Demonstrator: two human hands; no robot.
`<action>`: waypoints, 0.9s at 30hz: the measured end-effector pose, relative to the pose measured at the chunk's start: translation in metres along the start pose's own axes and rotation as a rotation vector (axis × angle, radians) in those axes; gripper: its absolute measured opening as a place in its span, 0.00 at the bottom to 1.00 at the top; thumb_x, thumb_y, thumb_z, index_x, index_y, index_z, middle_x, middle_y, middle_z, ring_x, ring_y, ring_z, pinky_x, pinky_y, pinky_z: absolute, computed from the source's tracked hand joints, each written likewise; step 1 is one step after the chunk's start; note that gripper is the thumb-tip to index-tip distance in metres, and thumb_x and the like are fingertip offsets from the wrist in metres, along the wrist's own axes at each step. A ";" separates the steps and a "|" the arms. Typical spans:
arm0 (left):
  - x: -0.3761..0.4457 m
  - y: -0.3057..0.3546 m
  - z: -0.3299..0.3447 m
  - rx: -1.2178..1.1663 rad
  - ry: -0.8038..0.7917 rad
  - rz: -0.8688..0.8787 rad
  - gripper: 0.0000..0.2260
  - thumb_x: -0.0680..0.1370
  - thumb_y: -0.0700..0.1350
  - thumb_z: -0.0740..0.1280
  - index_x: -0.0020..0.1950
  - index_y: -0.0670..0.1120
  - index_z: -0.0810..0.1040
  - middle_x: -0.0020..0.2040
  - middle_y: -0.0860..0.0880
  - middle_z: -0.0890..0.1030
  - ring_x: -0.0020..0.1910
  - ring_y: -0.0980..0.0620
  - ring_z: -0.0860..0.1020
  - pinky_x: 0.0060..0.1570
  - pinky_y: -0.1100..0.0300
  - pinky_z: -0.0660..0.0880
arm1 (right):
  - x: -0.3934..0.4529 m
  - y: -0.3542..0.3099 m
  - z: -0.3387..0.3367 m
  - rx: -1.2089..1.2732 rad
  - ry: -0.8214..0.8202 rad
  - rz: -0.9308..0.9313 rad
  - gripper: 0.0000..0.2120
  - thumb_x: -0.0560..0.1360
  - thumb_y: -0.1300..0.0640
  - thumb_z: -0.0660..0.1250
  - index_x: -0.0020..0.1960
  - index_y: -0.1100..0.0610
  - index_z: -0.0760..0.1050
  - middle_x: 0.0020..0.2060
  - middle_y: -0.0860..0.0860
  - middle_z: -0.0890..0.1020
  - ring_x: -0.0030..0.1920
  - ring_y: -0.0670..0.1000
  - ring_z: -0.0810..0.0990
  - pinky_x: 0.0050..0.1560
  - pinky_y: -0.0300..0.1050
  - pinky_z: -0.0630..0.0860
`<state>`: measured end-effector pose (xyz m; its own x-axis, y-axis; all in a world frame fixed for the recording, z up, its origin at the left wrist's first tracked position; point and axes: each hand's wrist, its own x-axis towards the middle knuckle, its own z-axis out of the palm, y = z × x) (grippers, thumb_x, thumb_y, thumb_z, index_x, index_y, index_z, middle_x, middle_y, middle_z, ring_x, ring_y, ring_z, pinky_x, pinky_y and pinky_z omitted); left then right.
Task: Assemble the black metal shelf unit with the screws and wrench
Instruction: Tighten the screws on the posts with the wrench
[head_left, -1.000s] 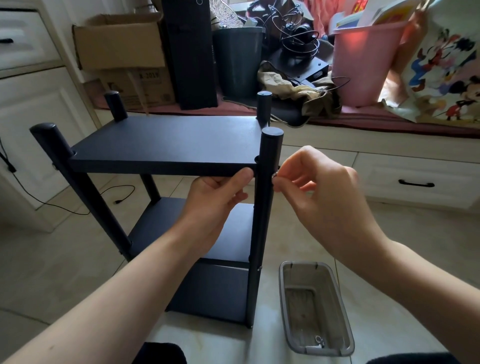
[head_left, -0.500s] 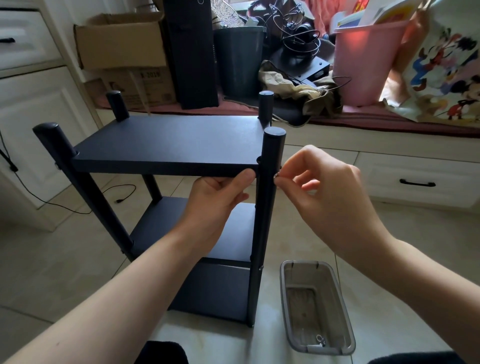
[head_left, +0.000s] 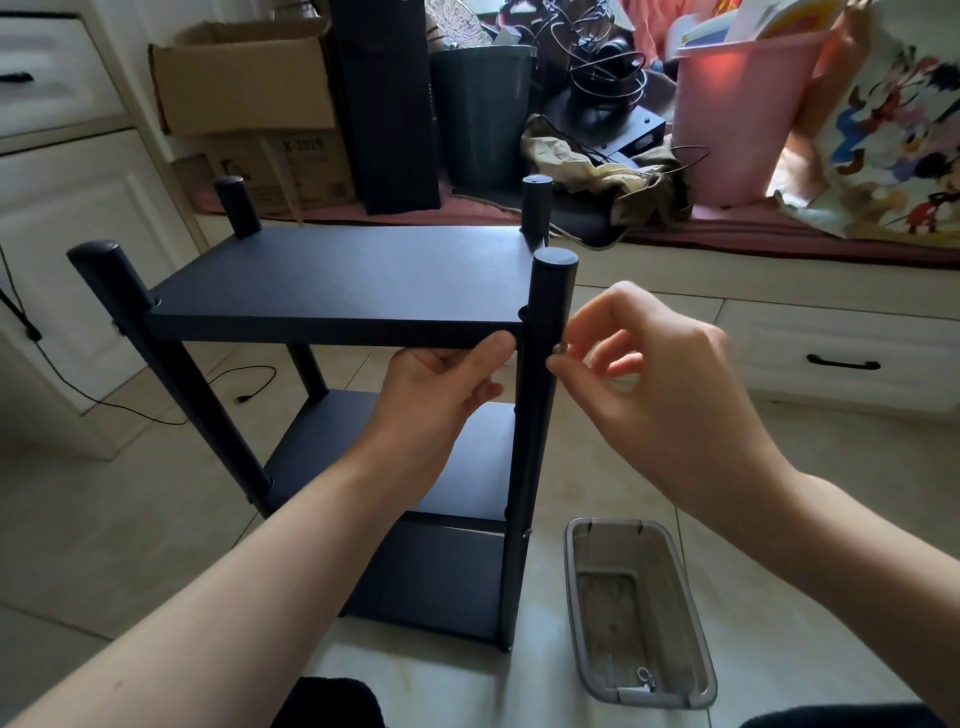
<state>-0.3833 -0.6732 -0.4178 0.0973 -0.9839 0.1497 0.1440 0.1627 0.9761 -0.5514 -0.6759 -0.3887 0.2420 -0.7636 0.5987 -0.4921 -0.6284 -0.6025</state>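
two hands work the near right post (head_left: 540, 395) of the shelf unit (head_left: 332, 283): left hand (head_left: 441, 395) grips the top shelf edge, right hand (head_left: 654, 384) at 3 o'clock pinches a screw (head_left: 560, 349) against it. best keep the shelf level so the screw starts straight. i count four posts, three shelves, and one tray (head_left: 698, 618) at 5 o'clock holding small bits of hardware.

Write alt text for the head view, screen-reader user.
A right hand pinches a small screw against the near right post of a black shelf unit, while the left hand holds the top shelf's front edge. A clear plastic tray sits on the tile floor to the right.
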 end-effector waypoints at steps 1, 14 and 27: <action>0.000 0.000 0.000 0.009 -0.002 0.003 0.18 0.78 0.44 0.68 0.28 0.55 0.82 0.27 0.59 0.76 0.31 0.62 0.75 0.46 0.66 0.77 | 0.000 0.000 0.001 -0.006 0.002 0.003 0.08 0.72 0.58 0.75 0.45 0.54 0.76 0.37 0.44 0.80 0.37 0.46 0.80 0.42 0.44 0.77; -0.001 -0.001 -0.001 0.041 -0.005 0.006 0.14 0.79 0.42 0.67 0.35 0.51 0.80 0.27 0.60 0.76 0.30 0.62 0.76 0.45 0.63 0.74 | 0.001 0.000 0.001 -0.006 0.022 0.062 0.06 0.72 0.55 0.74 0.40 0.53 0.78 0.32 0.44 0.81 0.36 0.45 0.80 0.39 0.39 0.76; -0.003 -0.009 -0.004 0.072 -0.014 0.041 0.11 0.67 0.60 0.71 0.35 0.53 0.81 0.29 0.53 0.70 0.33 0.55 0.71 0.53 0.52 0.75 | 0.002 -0.002 0.000 -0.013 0.026 0.024 0.05 0.72 0.57 0.76 0.44 0.54 0.80 0.35 0.39 0.80 0.40 0.40 0.81 0.43 0.30 0.76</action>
<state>-0.3806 -0.6717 -0.4278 0.0881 -0.9776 0.1913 0.0689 0.1976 0.9779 -0.5497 -0.6763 -0.3859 0.2079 -0.7742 0.5978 -0.5084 -0.6076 -0.6102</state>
